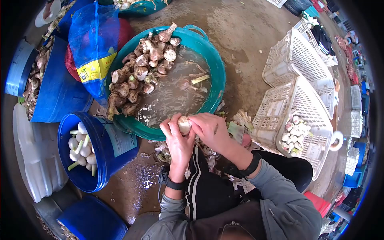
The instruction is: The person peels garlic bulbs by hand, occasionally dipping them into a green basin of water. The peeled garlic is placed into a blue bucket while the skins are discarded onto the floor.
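My left hand [178,140] is closed around a pale garlic bulb [184,126] at the near rim of a green tub [218,64]. Against the bulb's right side press the closed fingers of my right hand [212,131]. Inside the tub, unpeeled, dirt-stained garlic bulbs [142,61] are heaped on the left, beside murky water [172,98] where a cut stem [200,79] and scraps of skin float. Loose garlic skins [162,152] lie on the floor under my hands.
A blue bucket [105,160] with several peeled white bulbs [82,148] stands at left. White plastic crates [267,114] stand at right, one holding peeled garlic [296,134]. A blue bag [90,38] leans on the tub. Blue containers [60,94] sit further left.
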